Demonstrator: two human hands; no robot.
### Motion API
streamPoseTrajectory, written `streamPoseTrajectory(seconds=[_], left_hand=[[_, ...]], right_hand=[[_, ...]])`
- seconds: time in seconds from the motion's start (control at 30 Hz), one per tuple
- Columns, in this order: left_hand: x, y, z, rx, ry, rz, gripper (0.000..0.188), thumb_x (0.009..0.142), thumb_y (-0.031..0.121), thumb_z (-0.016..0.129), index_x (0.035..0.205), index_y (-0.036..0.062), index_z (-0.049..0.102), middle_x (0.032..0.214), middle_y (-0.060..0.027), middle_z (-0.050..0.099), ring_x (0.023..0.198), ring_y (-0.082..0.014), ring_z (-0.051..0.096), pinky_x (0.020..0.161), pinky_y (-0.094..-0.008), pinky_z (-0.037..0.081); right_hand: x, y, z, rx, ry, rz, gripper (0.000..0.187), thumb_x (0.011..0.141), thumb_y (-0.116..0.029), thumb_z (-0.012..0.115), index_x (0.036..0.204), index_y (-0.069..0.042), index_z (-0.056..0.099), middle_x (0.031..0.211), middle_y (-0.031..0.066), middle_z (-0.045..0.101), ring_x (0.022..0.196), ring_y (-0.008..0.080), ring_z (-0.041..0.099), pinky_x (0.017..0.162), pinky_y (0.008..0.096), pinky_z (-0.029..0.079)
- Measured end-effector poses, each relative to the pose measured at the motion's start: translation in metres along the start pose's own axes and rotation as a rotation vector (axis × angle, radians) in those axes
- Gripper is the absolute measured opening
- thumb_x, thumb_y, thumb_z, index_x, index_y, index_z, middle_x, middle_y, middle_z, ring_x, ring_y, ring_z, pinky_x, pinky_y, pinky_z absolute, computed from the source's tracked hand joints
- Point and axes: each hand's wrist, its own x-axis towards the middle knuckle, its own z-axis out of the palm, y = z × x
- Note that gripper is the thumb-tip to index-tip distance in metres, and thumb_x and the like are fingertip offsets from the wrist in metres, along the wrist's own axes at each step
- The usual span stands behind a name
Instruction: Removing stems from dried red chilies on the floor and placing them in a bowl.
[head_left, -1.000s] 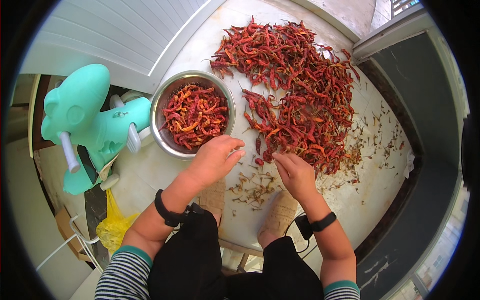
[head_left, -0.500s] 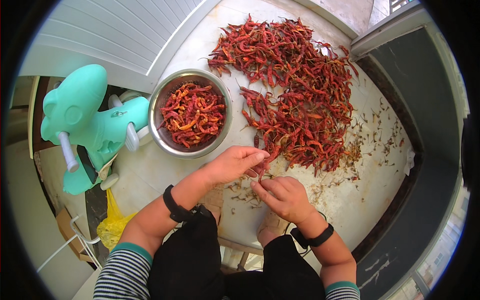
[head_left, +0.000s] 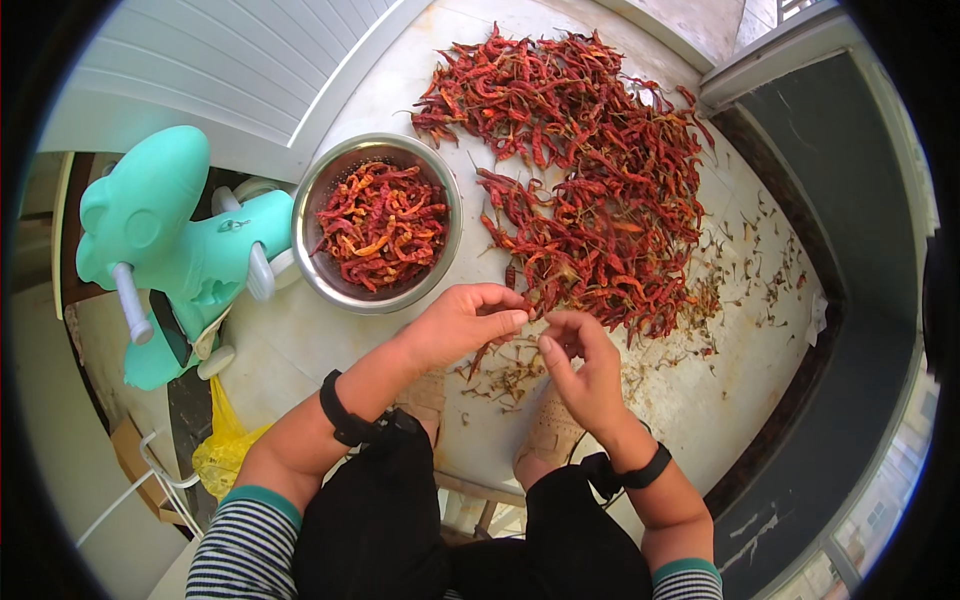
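My left hand [head_left: 460, 325] is closed on a dried red chilli [head_left: 479, 360], part of which hangs below the fingers. To its right, my right hand [head_left: 588, 370] has curled fingers, with thumb and forefinger tips a little apart near the left fingertips. Nothing shows between them. Beyond both hands spreads a big heap of dried red chillies [head_left: 590, 190], many with stems. A steel colander [head_left: 449, 240] stands left of the heap, holding more dried chillies [head_left: 380, 225]. Loose stems [head_left: 510, 375] lie scattered below my hands.
More stems [head_left: 765, 270] are strewn across the pale floor [head_left: 720, 420] to the right, by a dark wall panel [head_left: 840, 180]. A turquoise ride-on toy [head_left: 170, 220] stands left of the colander. Near it is a yellow plastic bag [head_left: 222, 440]. A ridged white panel [head_left: 230, 70] borders the upper left.
My right hand has moved up and opened at thumb and forefinger, from the chilli's lower end toward my left fingertips. My left hand has stayed nearly in place.
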Motion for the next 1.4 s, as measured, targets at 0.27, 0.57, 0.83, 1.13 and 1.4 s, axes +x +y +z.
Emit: streamPoseTrajectory(seconds=[0.27, 0.57, 0.83, 1.13, 1.4], left_hand=[[-0.005, -0.001, 0.012, 0.253, 0.016, 0.135, 0.018, 0.093, 0.012, 0.065, 0.108, 0.001, 0.064, 0.09, 0.0016, 0.063, 0.08, -0.0041, 0.056, 0.07, -0.0211, 0.048], [-0.003, -0.001, 0.013, 0.161, 0.011, 0.121, 0.02, 0.094, 0.013, 0.065, 0.11, 0.0009, 0.062, 0.092, 0.0019, 0.062, 0.08, -0.0029, 0.055, 0.07, -0.0191, 0.047], [-0.006, 0.005, 0.013, 0.477, 0.024, 0.35, 0.01, 0.089, 0.01, 0.067, 0.096, 0.002, 0.067, 0.086, -0.0015, 0.062, 0.076, -0.0099, 0.056, 0.069, -0.0256, 0.046], [-0.005, 0.006, 0.006, 0.462, -0.158, 0.434, 0.007, 0.086, 0.006, 0.068, 0.092, 0.0026, 0.068, 0.084, -0.0057, 0.061, 0.081, -0.0168, 0.058, 0.075, -0.0289, 0.047], [-0.004, 0.0, -0.004, 0.045, -0.097, 0.047, 0.014, 0.095, 0.011, 0.06, 0.104, 0.0004, 0.064, 0.089, -0.0037, 0.064, 0.077, -0.0114, 0.058, 0.072, -0.0266, 0.049]], right_hand=[[0.011, 0.001, -0.007, 0.499, -0.029, 0.365, 0.018, 0.095, -0.017, 0.064, 0.108, -0.004, 0.063, 0.09, -0.0016, 0.06, 0.076, 0.0044, 0.055, 0.067, 0.0195, 0.045], [0.011, -0.007, -0.003, 0.567, 0.02, 0.341, 0.015, 0.096, -0.018, 0.063, 0.105, -0.006, 0.065, 0.083, -0.0029, 0.06, 0.075, 0.0041, 0.055, 0.064, 0.019, 0.044], [0.013, 0.004, -0.009, 0.726, -0.154, 0.432, 0.017, 0.097, -0.023, 0.061, 0.1, -0.006, 0.062, 0.081, -0.0014, 0.06, 0.071, 0.0068, 0.055, 0.066, 0.0216, 0.045], [0.015, 0.012, -0.021, 1.077, -0.399, 0.62, 0.014, 0.096, -0.02, 0.061, 0.098, -0.006, 0.061, 0.081, 0.0004, 0.061, 0.069, 0.0108, 0.057, 0.063, 0.0228, 0.043], [0.015, 0.012, -0.024, 0.993, -0.4, 0.663, 0.017, 0.098, -0.023, 0.058, 0.095, -0.007, 0.061, 0.081, -0.0012, 0.059, 0.07, 0.0102, 0.054, 0.063, 0.0231, 0.042]])
